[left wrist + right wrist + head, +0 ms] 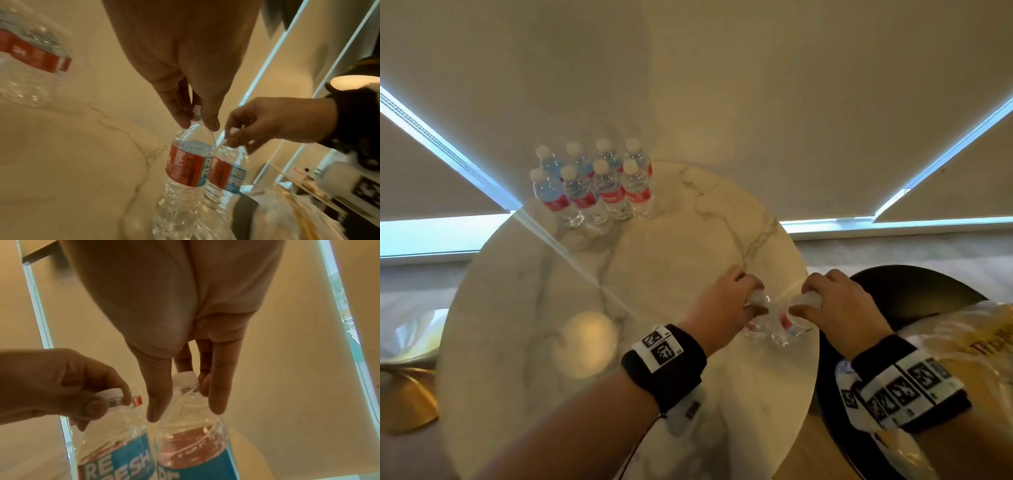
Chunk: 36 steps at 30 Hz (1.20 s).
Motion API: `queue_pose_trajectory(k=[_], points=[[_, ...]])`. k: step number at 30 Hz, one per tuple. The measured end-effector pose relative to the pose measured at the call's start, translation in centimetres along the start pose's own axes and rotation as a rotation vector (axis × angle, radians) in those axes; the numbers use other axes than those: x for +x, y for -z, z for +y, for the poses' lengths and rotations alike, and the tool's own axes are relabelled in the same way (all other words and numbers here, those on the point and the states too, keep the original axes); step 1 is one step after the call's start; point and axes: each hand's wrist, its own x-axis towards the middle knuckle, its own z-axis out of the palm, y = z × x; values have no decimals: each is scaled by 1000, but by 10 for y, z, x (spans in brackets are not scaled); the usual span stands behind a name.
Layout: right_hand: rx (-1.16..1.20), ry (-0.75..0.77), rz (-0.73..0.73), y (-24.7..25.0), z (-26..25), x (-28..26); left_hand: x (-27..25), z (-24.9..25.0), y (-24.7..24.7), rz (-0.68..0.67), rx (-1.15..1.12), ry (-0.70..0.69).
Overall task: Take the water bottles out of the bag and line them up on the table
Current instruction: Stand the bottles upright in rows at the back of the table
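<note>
Two clear water bottles with red and blue labels stand upright side by side near the right edge of the round marble table [671, 260]. My left hand [751, 303] pinches the white cap of the left bottle [187, 167]. My right hand [806, 305] pinches the cap of the right bottle [193, 434]. I cannot tell whether their bases touch the tabletop. Several more bottles [592, 185] stand in two tight rows at the far left of the table. The translucent plastic bag [962, 342] lies under my right forearm.
The bag rests on a black round seat [911, 291] close against the table's right edge. A brass-coloured object [404, 404] sits low to the left of the table. Drawn blinds with bright window gaps close off the space behind the table.
</note>
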Motion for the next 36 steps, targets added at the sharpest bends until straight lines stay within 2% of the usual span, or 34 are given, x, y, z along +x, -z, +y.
queue_pose_trajectory(k=[4,8,14,18,24,29,36], points=[[7,38,-23,19,-19,33,29,-27,56,146,-14,88],[28,125,27,41,-60,86,73,-57,123,234,100,193],[88,285,117,68,-143,202,128,-97,177,238,329,255],[79,387,139,73,-198,256,140,-116,182,228,388,288],[72,514,59,63,-244,288,139,-124,178,231,459,257],[55,536,18,59,-258,293,143,-123,174,271,494,253],[143,484,112,47,-255,291,118,-125,170,292,428,251]])
